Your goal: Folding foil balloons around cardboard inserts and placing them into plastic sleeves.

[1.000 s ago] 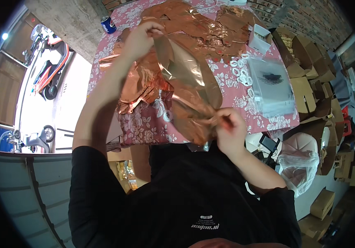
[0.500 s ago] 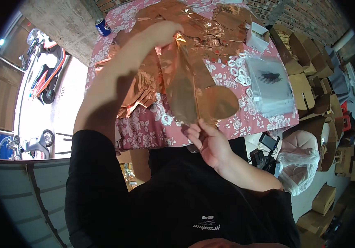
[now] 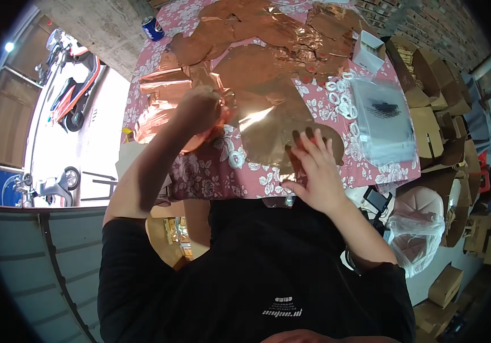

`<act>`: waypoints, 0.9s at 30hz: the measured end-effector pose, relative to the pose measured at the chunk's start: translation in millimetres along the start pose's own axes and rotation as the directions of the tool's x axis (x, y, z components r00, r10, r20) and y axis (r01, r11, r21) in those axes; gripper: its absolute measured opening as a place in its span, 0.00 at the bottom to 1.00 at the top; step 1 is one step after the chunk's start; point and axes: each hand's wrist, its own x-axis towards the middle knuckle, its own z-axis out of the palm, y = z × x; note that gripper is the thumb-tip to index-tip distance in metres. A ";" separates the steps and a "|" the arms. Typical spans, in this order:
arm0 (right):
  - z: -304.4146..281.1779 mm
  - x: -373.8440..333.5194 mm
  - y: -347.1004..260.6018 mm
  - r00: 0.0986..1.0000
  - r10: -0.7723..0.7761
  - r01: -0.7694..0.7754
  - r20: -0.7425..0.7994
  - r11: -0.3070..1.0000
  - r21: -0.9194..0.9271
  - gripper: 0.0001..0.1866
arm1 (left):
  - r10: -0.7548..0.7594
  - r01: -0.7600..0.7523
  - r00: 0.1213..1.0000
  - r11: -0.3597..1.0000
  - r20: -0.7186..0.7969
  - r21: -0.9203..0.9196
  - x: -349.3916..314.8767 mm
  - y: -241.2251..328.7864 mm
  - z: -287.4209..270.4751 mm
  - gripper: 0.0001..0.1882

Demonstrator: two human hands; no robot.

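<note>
A flat, copper-coloured foil balloon (image 3: pixel 268 128), uninflated, lies spread near the table's front edge. My right hand (image 3: pixel 317 174) rests on its rounded right end, palm down with fingers spread. To the left, my left hand (image 3: pixel 199 111) is over a crumpled, shiny piece of copper foil (image 3: pixel 165 108). Its fingers are blurred and partly lost against the foil, so their hold is unclear. More flat copper foil shapes (image 3: pixel 257 26) overlap across the far part of the table.
A pink floral cloth covers the table (image 3: pixel 211 177). Right of the foil are white rings (image 3: pixel 339 98), clear plastic bags (image 3: pixel 382 128) and a small white box (image 3: pixel 369 52). A blue can (image 3: pixel 153 28) stands far left. Cardboard boxes (image 3: pixel 428 131) and a plastic-wrapped chair (image 3: pixel 417 228) flank the right.
My left hand has come down from the far side of the foil to the crumpled piece at left. My right hand has let go of the near edge and flattened onto the balloon.
</note>
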 end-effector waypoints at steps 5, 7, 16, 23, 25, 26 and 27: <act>-5.7 0.2 10.6 0.978 0.031 -0.016 0.207 0.997 -0.077 0.43 | -0.087 0.082 0.980 0.996 0.180 0.036 0.5 57.8 -32.4 0.16; -8.8 -4.8 9.4 0.978 0.021 -0.008 0.209 0.998 -0.062 0.43 | -0.077 0.077 0.984 0.997 0.159 0.005 -4.8 59.0 -26.5 0.17; -9.7 -10.9 7.5 0.980 0.003 0.014 0.198 0.996 -0.085 0.41 | 0.017 -0.039 0.933 0.998 -0.359 -0.053 -14.9 79.9 7.5 0.24; -5.3 -7.1 0.8 0.977 -0.019 0.041 0.211 0.994 -0.100 0.42 | -0.102 0.098 0.988 0.994 -0.113 -0.040 -14.6 64.6 1.0 0.19; -3.7 -6.0 -2.0 0.977 -0.014 0.036 0.215 0.995 -0.097 0.42 | -0.238 0.246 0.955 0.969 0.179 -0.027 -17.9 58.3 2.3 0.17; -2.6 -6.0 -2.8 0.976 -0.005 0.027 0.218 0.995 -0.094 0.42 | -0.225 0.226 0.974 0.971 0.014 -0.074 -22.7 64.2 4.4 0.15; -1.7 -5.9 -3.6 0.976 -0.005 0.026 0.219 0.995 -0.093 0.42 | -0.214 0.197 0.965 0.973 -0.151 -0.117 -25.8 67.0 5.8 0.14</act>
